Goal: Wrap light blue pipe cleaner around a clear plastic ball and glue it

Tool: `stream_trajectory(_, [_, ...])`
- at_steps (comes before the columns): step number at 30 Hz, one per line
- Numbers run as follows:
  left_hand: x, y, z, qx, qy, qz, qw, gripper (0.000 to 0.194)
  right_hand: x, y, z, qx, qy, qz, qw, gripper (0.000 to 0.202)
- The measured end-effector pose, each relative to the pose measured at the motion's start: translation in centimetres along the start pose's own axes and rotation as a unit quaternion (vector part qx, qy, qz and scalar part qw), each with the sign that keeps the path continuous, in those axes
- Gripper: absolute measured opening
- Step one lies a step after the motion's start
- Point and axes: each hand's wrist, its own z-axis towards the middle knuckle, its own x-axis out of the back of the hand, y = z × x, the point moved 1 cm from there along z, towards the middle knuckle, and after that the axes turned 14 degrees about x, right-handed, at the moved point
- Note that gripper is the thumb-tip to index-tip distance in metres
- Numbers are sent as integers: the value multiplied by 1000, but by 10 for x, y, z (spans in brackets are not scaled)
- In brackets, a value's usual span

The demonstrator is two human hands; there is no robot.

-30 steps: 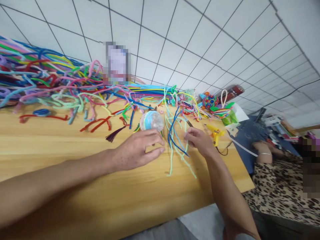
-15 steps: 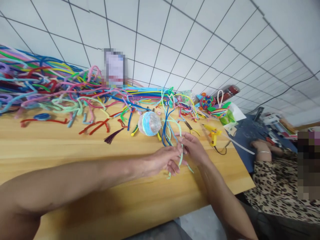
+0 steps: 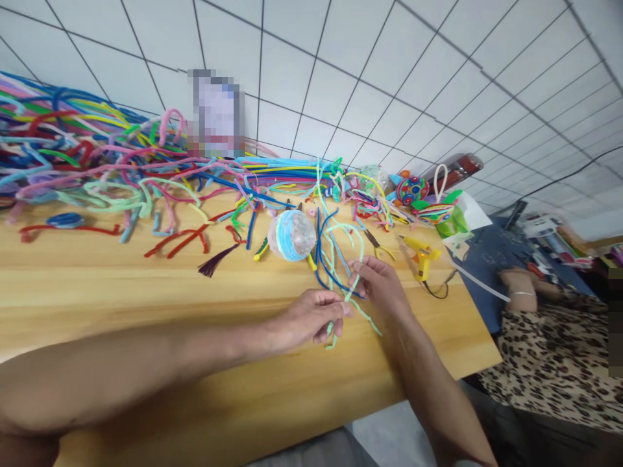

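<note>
Above the wooden table, my left hand [image 3: 325, 316] pinches a pale green pipe cleaner [image 3: 361, 243] near its lower part. My right hand [image 3: 382, 283] has its thumb and fingers closed on the same pipe cleaner a little higher up. From there the strand arches up and back to the left. Dark blue pipe cleaners [image 3: 318, 250] and more pale green ones lie just beyond my hands. A clear ball wound with light blue and green pipe cleaner [image 3: 292, 235] rests on the table to the upper left of my hands.
A big heap of coloured pipe cleaners [image 3: 97, 168] lines the wall at left. A dark tassel [image 3: 218, 259], pliers [image 3: 378, 246] and a yellow glue gun [image 3: 422, 256] lie on the table [image 3: 195, 292]. At right, another person in a leopard-print top [image 3: 545, 357] sits at a blue surface.
My hands have moved slightly apart along the pale green pipe cleaner, showing a short stretch between them. The camera view has shifted a little.
</note>
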Motion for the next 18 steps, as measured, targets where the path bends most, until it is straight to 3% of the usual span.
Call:
stream_trajectory(6, [4, 4, -3, -22, -12, -18, 1000, 65, 6, -3, 5, 12, 0, 55, 998, 53])
stream_trajectory(10, [4, 11, -4, -16, -23, 18, 999, 56, 11, -9, 15, 56, 40, 60, 996, 54])
stream_trajectory(13, [4, 21, -9, -57, -16, 29, 998, 49, 13, -22, 20, 96, 65, 64, 991, 53])
stream_trajectory(15, [4, 29, -14, -79, -18, 14, 997, 49, 10, -33, 18, 114, 32, 77, 990, 55])
stream_trajectory(18, [4, 38, -23, -76, -29, -2, 997, 54, -1, -41, 8, 100, -99, 78, 987, 58])
